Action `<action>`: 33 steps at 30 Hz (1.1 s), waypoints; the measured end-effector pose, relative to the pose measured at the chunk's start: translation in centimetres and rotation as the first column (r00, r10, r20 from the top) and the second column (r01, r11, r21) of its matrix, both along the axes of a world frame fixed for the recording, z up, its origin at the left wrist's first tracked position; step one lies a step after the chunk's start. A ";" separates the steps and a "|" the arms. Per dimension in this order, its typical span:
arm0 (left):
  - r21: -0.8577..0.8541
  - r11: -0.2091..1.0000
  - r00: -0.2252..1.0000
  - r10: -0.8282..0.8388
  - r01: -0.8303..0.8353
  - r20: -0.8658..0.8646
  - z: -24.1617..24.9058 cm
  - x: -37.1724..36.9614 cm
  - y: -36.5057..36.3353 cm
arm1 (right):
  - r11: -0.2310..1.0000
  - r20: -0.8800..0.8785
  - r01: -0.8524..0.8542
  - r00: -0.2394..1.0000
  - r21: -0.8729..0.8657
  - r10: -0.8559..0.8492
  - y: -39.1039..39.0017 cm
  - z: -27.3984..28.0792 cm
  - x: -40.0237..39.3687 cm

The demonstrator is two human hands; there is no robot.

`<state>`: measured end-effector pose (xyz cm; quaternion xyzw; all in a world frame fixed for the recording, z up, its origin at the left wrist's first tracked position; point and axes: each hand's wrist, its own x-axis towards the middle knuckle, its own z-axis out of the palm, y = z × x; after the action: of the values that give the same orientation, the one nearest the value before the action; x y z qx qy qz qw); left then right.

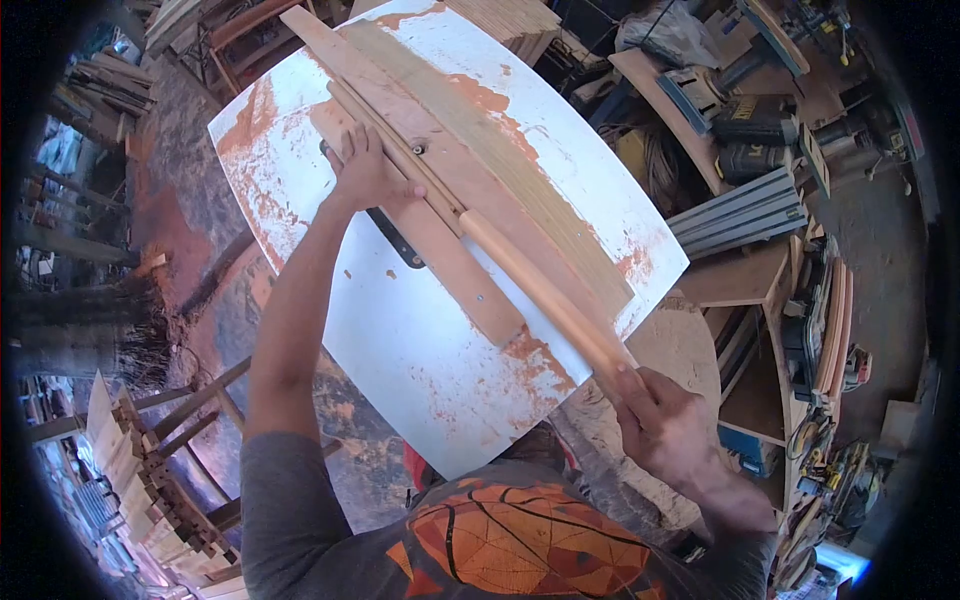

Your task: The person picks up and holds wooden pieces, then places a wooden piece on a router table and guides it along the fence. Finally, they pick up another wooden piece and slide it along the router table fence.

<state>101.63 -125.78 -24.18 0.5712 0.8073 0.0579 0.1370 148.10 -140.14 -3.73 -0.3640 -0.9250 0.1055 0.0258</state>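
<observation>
My right hand (660,420) is wrapped round the near end of a long round wooden rod (540,290), just past the edge of a white tabletop (400,330). The rod runs diagonally away from me over the tabletop, alongside a long flat board (480,150). My left hand (365,175) lies with fingers spread on a shorter wooden board (465,290), its thumb reaching toward the rod. Beside the rod a small round metal part (418,148) shows in a dark notch. A black bar (395,238) sticks out from under the shorter board.
Reddish sawdust (540,350) is scattered over the tabletop. On the right stand wooden shelves (745,275) with stacked grey strips (740,215) and power tools. At lower left several cut wood pieces (150,480) lie on a rack. Planks (510,25) are stacked beyond the table.
</observation>
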 end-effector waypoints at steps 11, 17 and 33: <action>0.046 0.998 0.999 0.028 -0.029 0.026 -0.5 -3.1 1.7 | 1.000 0.058 -0.018 0.998 0.010 0.017 1.5 0.2 -3.3; 0.145 0.987 0.994 0.054 -0.067 0.094 -0.2 -4.1 1.9 | 0.999 0.062 -0.029 0.998 0.014 0.028 2.3 0.1 -4.9; 0.122 0.992 0.999 0.025 -0.030 0.045 0.2 -8.6 4.8 | 1.000 0.090 -0.006 0.996 0.009 0.005 4.0 0.1 -9.4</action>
<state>93.08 -120.99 -23.97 0.5660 0.8067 0.1216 0.1185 138.68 -136.15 -3.66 -0.3658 -0.9267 0.0847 -0.0143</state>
